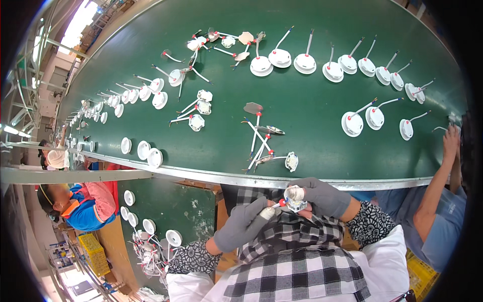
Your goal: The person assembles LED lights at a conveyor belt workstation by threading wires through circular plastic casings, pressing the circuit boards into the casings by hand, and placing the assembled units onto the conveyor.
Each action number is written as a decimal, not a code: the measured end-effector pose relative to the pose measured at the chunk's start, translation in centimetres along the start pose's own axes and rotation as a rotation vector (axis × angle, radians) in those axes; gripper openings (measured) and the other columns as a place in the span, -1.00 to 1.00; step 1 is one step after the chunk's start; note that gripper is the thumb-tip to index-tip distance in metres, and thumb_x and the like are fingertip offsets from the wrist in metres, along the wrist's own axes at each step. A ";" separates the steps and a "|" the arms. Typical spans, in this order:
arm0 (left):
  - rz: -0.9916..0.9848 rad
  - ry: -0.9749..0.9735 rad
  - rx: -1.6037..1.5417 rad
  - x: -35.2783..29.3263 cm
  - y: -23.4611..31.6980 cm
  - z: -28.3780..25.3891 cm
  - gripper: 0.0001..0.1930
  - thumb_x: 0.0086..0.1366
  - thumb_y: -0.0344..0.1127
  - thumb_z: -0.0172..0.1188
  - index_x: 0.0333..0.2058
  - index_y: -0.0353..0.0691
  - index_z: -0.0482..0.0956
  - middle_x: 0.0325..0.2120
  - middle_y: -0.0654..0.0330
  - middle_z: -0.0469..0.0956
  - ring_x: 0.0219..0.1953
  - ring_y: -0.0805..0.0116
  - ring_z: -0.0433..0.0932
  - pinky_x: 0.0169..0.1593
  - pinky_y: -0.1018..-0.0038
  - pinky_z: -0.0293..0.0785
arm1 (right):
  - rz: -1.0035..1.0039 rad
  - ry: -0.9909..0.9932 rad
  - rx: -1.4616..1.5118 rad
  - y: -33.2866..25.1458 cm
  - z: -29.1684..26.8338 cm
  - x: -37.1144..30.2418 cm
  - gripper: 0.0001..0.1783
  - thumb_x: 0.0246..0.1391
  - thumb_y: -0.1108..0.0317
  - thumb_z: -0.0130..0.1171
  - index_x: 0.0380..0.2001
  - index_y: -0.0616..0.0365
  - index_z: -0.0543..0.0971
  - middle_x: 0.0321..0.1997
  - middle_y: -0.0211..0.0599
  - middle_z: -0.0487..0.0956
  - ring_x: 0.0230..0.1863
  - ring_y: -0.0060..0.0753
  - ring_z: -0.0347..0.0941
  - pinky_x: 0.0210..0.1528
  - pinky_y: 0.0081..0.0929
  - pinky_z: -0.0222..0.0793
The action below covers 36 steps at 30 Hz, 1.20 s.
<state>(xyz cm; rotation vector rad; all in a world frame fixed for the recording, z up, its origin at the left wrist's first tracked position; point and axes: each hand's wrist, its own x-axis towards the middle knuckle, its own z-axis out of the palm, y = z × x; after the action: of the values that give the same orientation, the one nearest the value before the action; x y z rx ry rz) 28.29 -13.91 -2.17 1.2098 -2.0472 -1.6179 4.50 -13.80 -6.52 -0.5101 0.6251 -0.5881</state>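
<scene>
At the near edge of the green table, my two grey-gloved hands work on one lamp module, a small pale circuit board with a red grommet and a white cable. My right hand is closed around the board from the right. From the left, my left hand pinches the cable close to the grommet; the white tip of a finger hides part of it. Just beyond my hands lies a loose board with its cable, beside a heap of cabled modules. Several more octagonal boards lie farther left.
White round lamp housings with cables stand in rows on the green table. A metal rail runs along its near edge. Cabled parts and white rings sit on a lower surface at left. Co-workers sit left and right.
</scene>
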 end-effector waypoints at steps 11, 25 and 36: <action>-0.017 -0.296 -0.217 -0.4 -0.6 -3.5 -0.75 0.42 -0.21 -0.03 -0.12 -0.28 0.47 -0.38 0.18 0.48 -0.32 0.43 0.42 -0.20 0.48 0.36 | -0.048 0.060 -0.690 -3.1 1.3 -0.7 -0.67 0.11 0.17 0.21 -0.35 0.28 0.63 -0.59 -0.42 0.57 -0.68 -0.73 0.41 -0.66 -0.76 0.27; -0.690 1.228 0.667 -2.2 -18.7 -20.8 -0.10 -0.06 0.25 0.28 0.08 -0.34 0.26 -0.04 -0.11 0.41 0.05 -0.20 0.36 0.15 0.08 0.22 | -0.308 0.431 -0.423 -2.5 1.2 0.0 -0.81 0.02 0.42 0.22 -0.32 0.33 0.59 -0.56 -0.38 0.56 -0.67 -0.70 0.39 -0.64 -0.75 0.23; -0.230 0.927 0.783 -0.6 -14.7 -20.0 -0.02 -0.14 0.04 0.47 0.23 -0.18 0.18 0.08 0.03 0.34 0.15 0.02 0.30 0.15 0.20 0.28 | -0.409 0.396 -0.337 -1.5 0.8 -0.2 -0.71 0.16 0.25 0.14 -0.30 0.33 0.55 -0.63 -0.42 0.47 -0.70 -0.67 0.31 -0.65 -0.70 0.15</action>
<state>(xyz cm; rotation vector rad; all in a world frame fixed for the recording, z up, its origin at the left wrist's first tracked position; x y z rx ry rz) 48.20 -27.44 -8.30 1.9750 -1.8920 -0.0808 4.37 -14.57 -4.96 -0.8587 1.0161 -0.9920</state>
